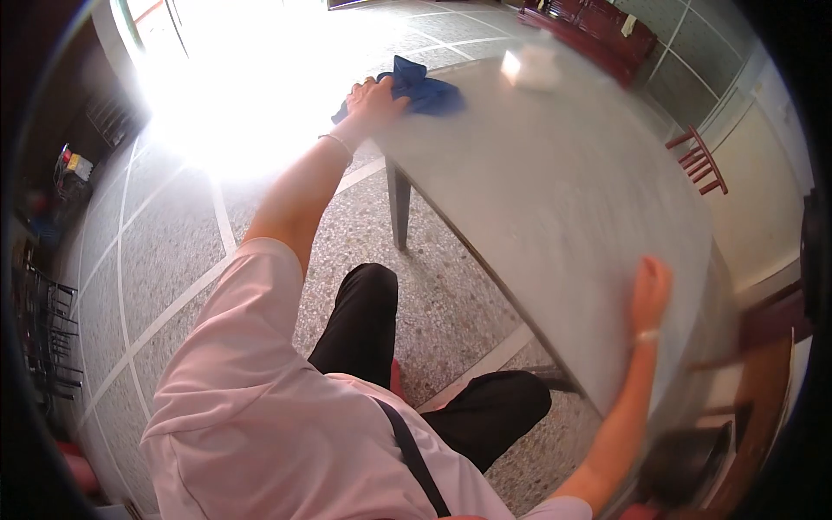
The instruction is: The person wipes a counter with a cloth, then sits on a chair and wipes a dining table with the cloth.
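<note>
My left hand (373, 97) is stretched out to the far left corner of a pale grey table (537, 199). Its fingers press on a crumpled blue cloth (425, 91), part of which hangs at the table's edge. On the right side of the tabletop rests my right hand (652, 290), curled into a loose fist with nothing visible in it. That hand is slightly blurred.
A whitish box-like object (530, 69), blurred, sits at the table's far end. Behind it stands a dark red bench (598, 39). A red wooden chair (698, 163) is to the right. Metal racks (54, 334) line the left side. A table leg (399, 204) stands near my knees.
</note>
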### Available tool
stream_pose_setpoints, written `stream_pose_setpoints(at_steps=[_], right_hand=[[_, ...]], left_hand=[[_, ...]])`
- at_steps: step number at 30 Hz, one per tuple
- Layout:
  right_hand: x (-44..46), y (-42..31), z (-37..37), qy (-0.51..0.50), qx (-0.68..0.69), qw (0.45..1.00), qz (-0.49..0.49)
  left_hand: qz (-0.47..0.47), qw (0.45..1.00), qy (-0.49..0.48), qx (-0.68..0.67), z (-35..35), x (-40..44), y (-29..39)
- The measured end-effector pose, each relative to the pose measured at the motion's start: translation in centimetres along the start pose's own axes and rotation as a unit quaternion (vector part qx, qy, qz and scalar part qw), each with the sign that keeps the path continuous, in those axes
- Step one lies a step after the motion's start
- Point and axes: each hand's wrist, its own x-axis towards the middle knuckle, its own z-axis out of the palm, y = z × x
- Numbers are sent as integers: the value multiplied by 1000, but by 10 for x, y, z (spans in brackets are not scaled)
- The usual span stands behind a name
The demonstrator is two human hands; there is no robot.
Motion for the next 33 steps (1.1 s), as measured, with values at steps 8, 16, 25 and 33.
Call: stream_pose_setpoints(at_steps=[8,16,25,33], right_hand=[[8,-8,14,-7,-4,1000,-26],[10,-19,18,-18,16,999,-25],[10,-6,26,-8,-1,997,-74],[9,-20,24,-11,-16,997,-76]], left_hand=[[-37,999,34,5,16,1,24],[199,965,171,12,-13,-67,126],[240,948,100,-185,-47,-113,180],[281,938,172,-106,-45,-113,173]])
